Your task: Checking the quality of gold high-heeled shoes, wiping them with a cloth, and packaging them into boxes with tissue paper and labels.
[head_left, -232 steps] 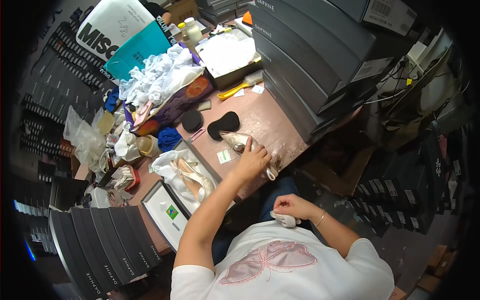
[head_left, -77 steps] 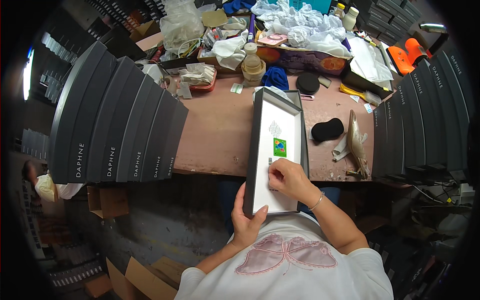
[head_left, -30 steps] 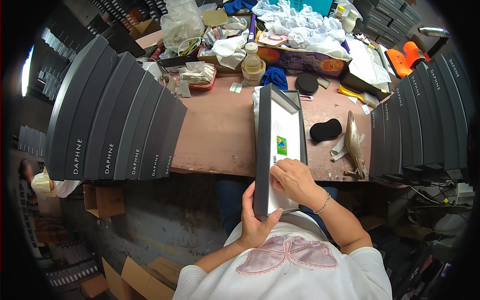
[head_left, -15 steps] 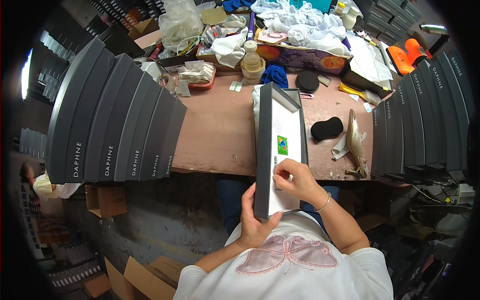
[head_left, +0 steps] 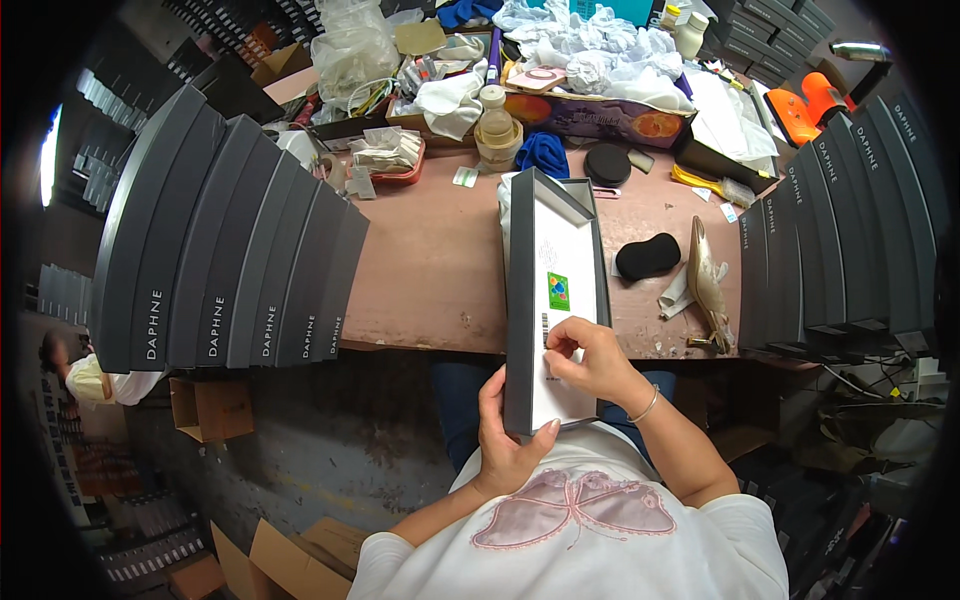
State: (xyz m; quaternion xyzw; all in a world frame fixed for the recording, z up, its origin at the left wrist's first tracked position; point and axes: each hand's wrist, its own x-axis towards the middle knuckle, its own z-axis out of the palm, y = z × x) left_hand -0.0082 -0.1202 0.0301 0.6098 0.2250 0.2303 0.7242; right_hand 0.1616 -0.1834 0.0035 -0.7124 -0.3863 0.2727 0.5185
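The left hand (head_left: 505,440) grips the near end of a long grey shoe box (head_left: 552,290), fingers wrapped around its lower left corner and thumb along the dark outer wall; the box is tipped up on its side, its white inner face turned toward the person, its far end over the brown worktable (head_left: 430,260) and its near end held over the lap; the right hand (head_left: 590,362) is closed in a pinch on the white face, fingertips pressed to a small label just below a green sticker (head_left: 558,291); whether the fingers hold anything more than the label itself I cannot tell; a thin bracelet (head_left: 647,406) circles the right wrist.

Just right of the box lie a black shoe pad (head_left: 647,256) and a beige high-heeled shoe (head_left: 707,285) on its side, with a strip of white paper touching it; beyond the box's far end sit a blue cloth (head_left: 543,152), a round black pad (head_left: 607,164) and a roll of tape (head_left: 496,130); crumpled white tissue paper (head_left: 590,50) fills the back of the table; a row of grey boxes (head_left: 225,240) stands on edge at the left, another row (head_left: 850,240) at the right; cardboard cartons (head_left: 215,408) lie on the floor below.
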